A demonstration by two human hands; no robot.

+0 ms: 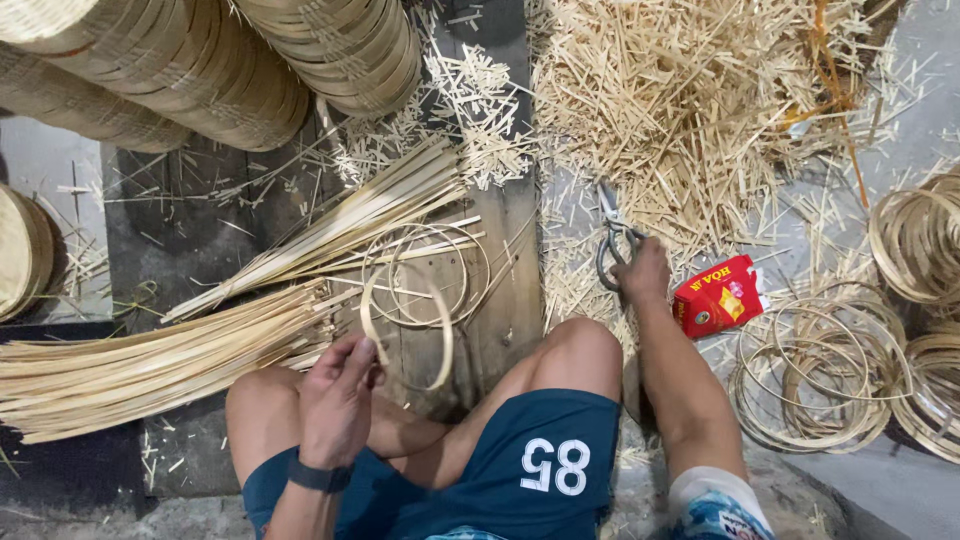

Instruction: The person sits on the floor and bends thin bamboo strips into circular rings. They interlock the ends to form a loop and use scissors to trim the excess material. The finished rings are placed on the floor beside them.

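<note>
Head view: a seated person bends a bamboo strip with one hand and grips scissors with the other.

Nearest, the left hand [338,398], a dark band at its wrist, has its fingers closed on the end of a curved bamboo strip [443,340] that arcs up over a wooden board [505,260]. Across the bare knee, the right hand [643,272] rests on the floor with its fingers closed around the handles of grey scissors [612,240], blades pointing away. Just right of it lies a red carton [718,295]. Long split-bamboo bundles [150,360] fan out to the left, finished hoops [820,375] pile up on the right, and beyond lie a heap of offcuts [680,110] and stacked woven baskets [200,60].
</note>
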